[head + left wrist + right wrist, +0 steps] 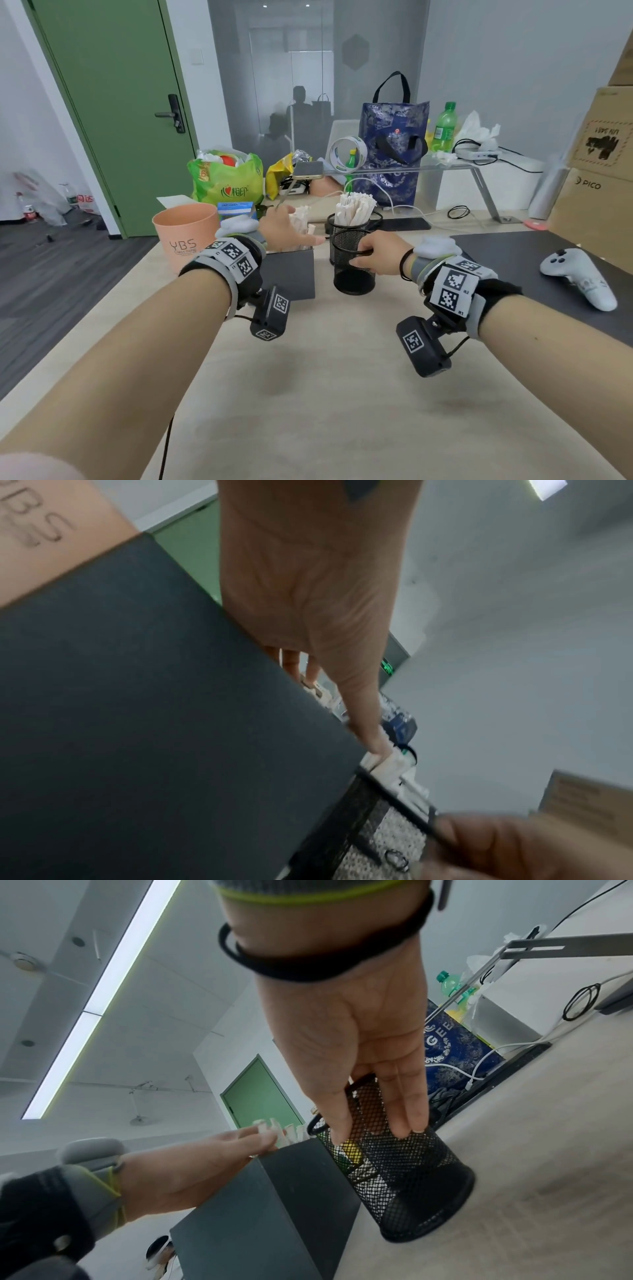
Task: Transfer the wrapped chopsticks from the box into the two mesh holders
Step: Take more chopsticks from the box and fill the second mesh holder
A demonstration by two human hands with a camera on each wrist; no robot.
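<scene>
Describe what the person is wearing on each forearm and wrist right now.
Both forearms are bare. The left wrist and right wrist each carry a grey-and-black strap with black-and-white square tags, a black camera block below and a thin cable. The right wrist adds a black hair tie.

Left hand (286, 229) fingers hidden behind box (291, 274) rim; their hold unclear.

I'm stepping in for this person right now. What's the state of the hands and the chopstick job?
Left hand: fingers down in the box, on the chopsticks there; grip unclear.
Right hand: holds the near holder by its rim.
Done: far holder is packed with chopsticks.
Left: the near holder looks empty; move the box's chopsticks into it.
</scene>
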